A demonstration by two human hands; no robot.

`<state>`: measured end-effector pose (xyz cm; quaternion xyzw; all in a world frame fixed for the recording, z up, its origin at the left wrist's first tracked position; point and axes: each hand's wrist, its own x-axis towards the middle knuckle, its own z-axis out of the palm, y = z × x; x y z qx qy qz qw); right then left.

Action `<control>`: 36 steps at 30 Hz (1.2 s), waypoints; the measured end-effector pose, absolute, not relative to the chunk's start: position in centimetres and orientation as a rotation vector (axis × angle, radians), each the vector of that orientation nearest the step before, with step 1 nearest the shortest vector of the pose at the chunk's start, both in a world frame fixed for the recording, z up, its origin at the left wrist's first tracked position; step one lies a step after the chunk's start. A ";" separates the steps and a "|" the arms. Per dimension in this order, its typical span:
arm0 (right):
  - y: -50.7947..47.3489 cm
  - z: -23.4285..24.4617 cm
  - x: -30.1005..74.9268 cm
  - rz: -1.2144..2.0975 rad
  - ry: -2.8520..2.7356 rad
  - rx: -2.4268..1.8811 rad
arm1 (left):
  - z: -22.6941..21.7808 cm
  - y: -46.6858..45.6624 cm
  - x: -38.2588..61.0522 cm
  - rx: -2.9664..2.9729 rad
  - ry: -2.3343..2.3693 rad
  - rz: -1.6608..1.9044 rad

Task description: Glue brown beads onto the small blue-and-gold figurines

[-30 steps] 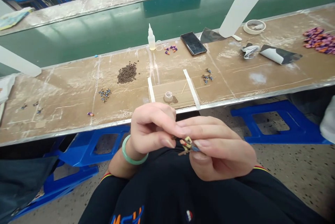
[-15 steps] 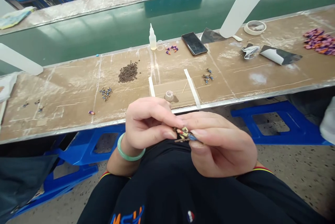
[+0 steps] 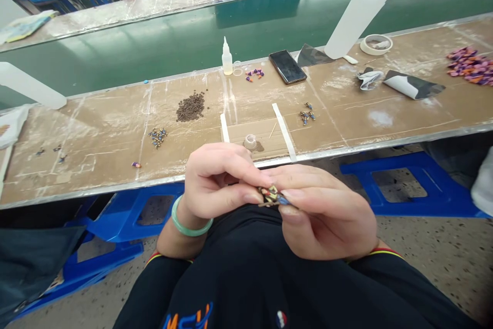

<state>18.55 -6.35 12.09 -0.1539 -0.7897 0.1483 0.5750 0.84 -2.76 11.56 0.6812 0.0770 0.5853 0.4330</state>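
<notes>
**One small piece pinched over the lap, loose parts spread on the bench**

Head view: both hands meet in front of the person's lap, below the near edge of the bench [image 3: 346, 131]. The left hand [image 3: 219, 185], with a green bangle [image 3: 188, 224] on its wrist, and the right hand [image 3: 327, 216] each close thumb and fingertips on the same tiny multicoloured piece [image 3: 272, 196]. It sits between the two pinches and is well apart from the bench. Its details are too small to make out.

As a judgement, the work looks partway through. Two small clusters of similar coloured pieces [image 3: 157, 136] [image 3: 307, 113] lie on the bench, while a heap of brown bits [image 3: 190, 107] and a purple and orange pile [image 3: 470, 64] at the far right are not used up.

Also on the bench are a small dropper bottle [image 3: 227, 57], a phone [image 3: 287, 66], a large tilted squeeze bottle [image 3: 356, 16], a tape roll [image 3: 376, 44] and a clear cap [image 3: 250, 141] near the front edge. A green conveyor belt [image 3: 154, 46] runs behind. Nothing lies between the hands and the bench edge, and blue stools [image 3: 404, 185] stand beneath it.
</notes>
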 end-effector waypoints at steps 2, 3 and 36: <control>-6.4 12.2 18.6 0.347 -1.832 -0.387 | 11.6 -2.8 0.8 1.717 0.214 1.457; -6.4 12.2 18.6 0.347 -1.828 -0.390 | 11.6 -2.9 0.7 1.728 0.221 1.458; -6.5 11.3 18.8 0.262 -1.845 -0.434 | 10.8 -5.3 2.3 1.959 0.541 1.789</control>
